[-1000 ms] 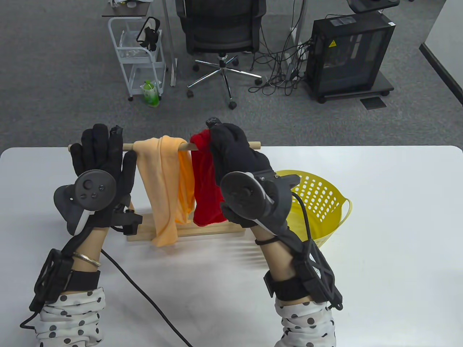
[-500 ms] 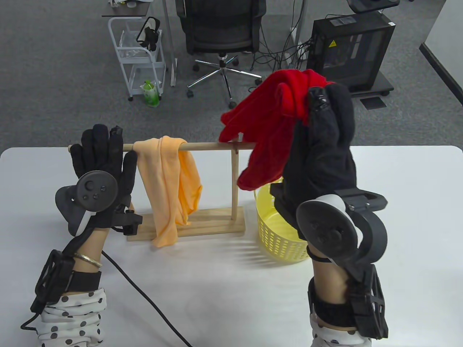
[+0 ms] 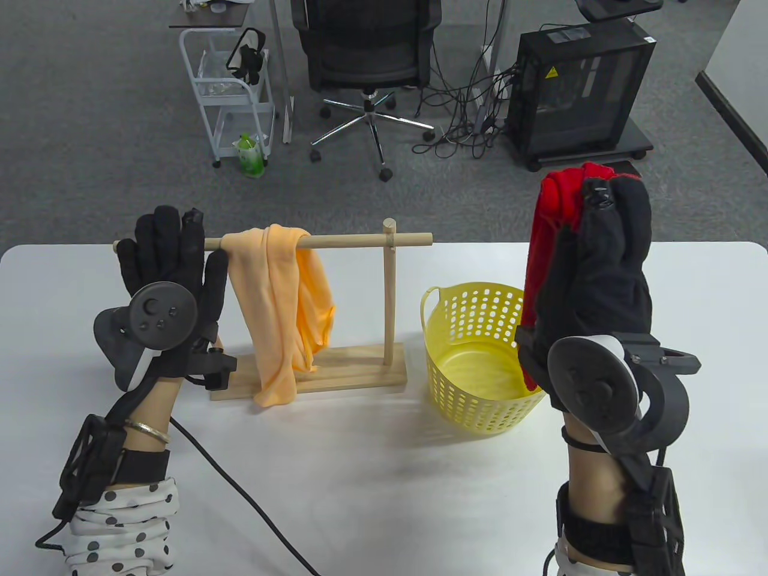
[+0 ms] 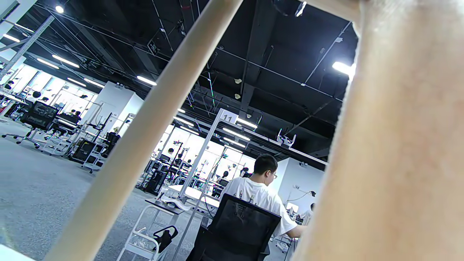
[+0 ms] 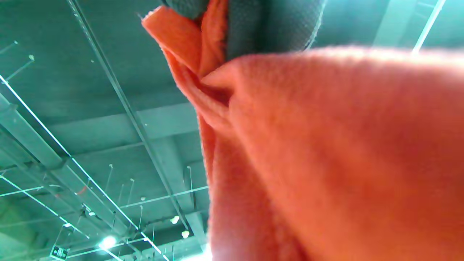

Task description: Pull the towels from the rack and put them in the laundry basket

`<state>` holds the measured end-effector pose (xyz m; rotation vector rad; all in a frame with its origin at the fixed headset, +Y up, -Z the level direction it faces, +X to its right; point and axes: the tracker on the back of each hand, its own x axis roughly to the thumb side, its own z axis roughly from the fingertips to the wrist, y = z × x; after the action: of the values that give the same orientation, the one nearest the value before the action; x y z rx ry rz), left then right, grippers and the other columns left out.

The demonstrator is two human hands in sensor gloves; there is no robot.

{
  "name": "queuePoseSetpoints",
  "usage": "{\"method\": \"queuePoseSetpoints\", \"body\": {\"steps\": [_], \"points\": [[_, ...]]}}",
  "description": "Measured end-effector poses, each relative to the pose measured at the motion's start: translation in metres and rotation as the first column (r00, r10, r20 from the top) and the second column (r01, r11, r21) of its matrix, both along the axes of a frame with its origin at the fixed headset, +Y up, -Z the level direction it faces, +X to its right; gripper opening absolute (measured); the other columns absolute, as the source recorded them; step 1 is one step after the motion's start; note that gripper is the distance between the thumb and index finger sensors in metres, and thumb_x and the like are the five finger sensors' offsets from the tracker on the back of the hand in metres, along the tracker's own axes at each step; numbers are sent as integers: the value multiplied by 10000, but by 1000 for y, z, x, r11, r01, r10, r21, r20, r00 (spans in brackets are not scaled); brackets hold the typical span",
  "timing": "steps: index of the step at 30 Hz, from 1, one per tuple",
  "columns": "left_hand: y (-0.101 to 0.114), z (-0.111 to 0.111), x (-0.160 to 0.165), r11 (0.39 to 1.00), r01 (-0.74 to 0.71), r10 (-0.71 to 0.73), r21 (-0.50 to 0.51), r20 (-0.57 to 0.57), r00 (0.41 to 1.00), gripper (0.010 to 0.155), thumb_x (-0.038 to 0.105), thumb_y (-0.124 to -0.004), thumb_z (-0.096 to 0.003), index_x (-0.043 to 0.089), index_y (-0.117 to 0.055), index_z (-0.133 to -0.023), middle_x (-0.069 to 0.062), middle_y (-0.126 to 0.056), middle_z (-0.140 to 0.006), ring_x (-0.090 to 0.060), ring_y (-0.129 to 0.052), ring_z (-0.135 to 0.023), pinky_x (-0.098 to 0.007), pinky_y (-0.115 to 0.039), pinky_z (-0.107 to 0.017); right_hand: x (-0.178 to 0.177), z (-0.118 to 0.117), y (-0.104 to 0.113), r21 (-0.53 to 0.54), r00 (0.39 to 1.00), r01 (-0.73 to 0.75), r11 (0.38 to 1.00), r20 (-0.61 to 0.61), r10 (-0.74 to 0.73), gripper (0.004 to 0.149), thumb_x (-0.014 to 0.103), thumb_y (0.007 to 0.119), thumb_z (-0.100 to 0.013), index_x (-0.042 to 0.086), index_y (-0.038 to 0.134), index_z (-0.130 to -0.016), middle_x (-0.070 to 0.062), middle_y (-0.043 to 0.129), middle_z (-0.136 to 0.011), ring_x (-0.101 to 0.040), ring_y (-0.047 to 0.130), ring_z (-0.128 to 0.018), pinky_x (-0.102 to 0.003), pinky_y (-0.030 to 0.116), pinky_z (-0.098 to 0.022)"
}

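Note:
A wooden towel rack (image 3: pixel 360 241) stands on the white table (image 3: pixel 360 480). An orange towel (image 3: pixel 282 300) hangs over its rod, left of the upright post. My left hand (image 3: pixel 162 240) is at the rod's left end with fingers straight and spread, holding nothing. My right hand (image 3: pixel 600 198) grips a red towel (image 3: pixel 543 240), lifted above the right rim of the yellow laundry basket (image 3: pixel 462 384); the towel hangs down behind the hand. The basket is empty. In the left wrist view the rod (image 4: pixel 145 127) and orange towel (image 4: pixel 398 145) fill the frame. The right wrist view shows the red towel (image 5: pixel 326 145) bunched under my fingers (image 5: pixel 275 25).
A black cable (image 3: pixel 240 498) runs across the table from my left wrist. Beyond the table's far edge stand an office chair (image 3: pixel 366 54), a white cart (image 3: pixel 231 90) and a black computer case (image 3: pixel 579 90). A person (image 4: pixel 261 195) sits far off in the left wrist view.
My right hand pulled the red towel off the rod, lifted it and carried it right, to above the basket's right side. The left hand and orange towel stayed put.

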<state>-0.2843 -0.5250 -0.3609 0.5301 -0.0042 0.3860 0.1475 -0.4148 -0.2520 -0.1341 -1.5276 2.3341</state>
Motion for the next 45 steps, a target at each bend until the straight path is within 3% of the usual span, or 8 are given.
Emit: {"method": "queuePoseSetpoints", "body": {"steps": [9,12,14,16,20,26,33,45], "points": [[-1,1,1,1000,8,-8,2,-5,1000,682,570,-439,-636,294,-397,-1259,54,-233,-1326,-204,-112,-1219,-416,9,-914,1,-40,-75,-229,999,-17,973,-32,10,463,327,638,-616,227,576,-1065,-112,555,-1109,-166,905,-864,-305,798,-679],[0,1,1,1000,6,-6,1,-6,1000,681,570,-440,-637,294,-398,-1258,53,-233,-1326,-205,-112,-1219,-416,9,-914,2,-56,-105,-408,999,-42,912,-46,25,547,437,606,-623,198,553,-1112,-154,464,-1159,-255,842,-919,-425,715,-722],[-1,0,1,1000,4,-4,3,-6,1000,680,570,-439,-637,294,-398,-1258,54,-232,-1326,-204,-112,-1219,-416,10,-914,4,-68,-129,-592,995,-52,804,-99,-8,619,491,578,-628,190,498,-1163,-155,355,-1207,-328,751,-983,-528,605,-762],[-1,1,1,1000,5,-5,5,-7,1000,682,571,-439,-637,294,-398,-1258,54,-234,-1326,-204,-111,-1219,-417,11,-913,5,-73,-145,-652,992,-54,756,-119,-31,634,516,560,-626,223,486,-1183,-111,350,-1231,-344,769,-960,-539,610,-749],[-1,1,1,1000,4,-4,6,-6,1000,681,571,-439,-637,295,-397,-1258,55,-231,-1326,-203,-110,-1218,-416,12,-913,7,-75,-165,-661,994,-95,744,-107,32,629,530,534,-616,242,549,-1175,-97,545,-1193,-301,879,-800,-473,716,-645],[-1,1,1,1000,2,-2,6,-5,1000,680,570,-439,-637,296,-395,-1258,57,-230,-1326,-201,-107,-1219,-415,14,-912,5,-69,-164,-613,992,-121,781,-103,72,639,546,520,-609,245,555,-1172,-95,614,-1165,-273,906,-730,-442,747,-592],[-1,1,1,1000,1,-1,7,-5,1000,680,571,-438,-637,298,-394,-1258,57,-228,-1326,-201,-106,-1218,-415,15,-912,-20,-64,-149,-558,983,-167,813,-154,96,674,574,517,-606,273,455,-1205,-98,438,-1236,-355,674,-1019,-531,538,-780],[-1,1,1,1000,4,-4,5,-3,1000,680,570,-434,-637,297,-394,-1258,55,-228,-1326,-203,-106,-1218,-416,15,-912,-95,-54,-108,-378,937,-328,866,-246,248,687,593,524,-599,298,418,-1211,-78,358,-1257,-341,495,-1123,-526,404,-847]]}}
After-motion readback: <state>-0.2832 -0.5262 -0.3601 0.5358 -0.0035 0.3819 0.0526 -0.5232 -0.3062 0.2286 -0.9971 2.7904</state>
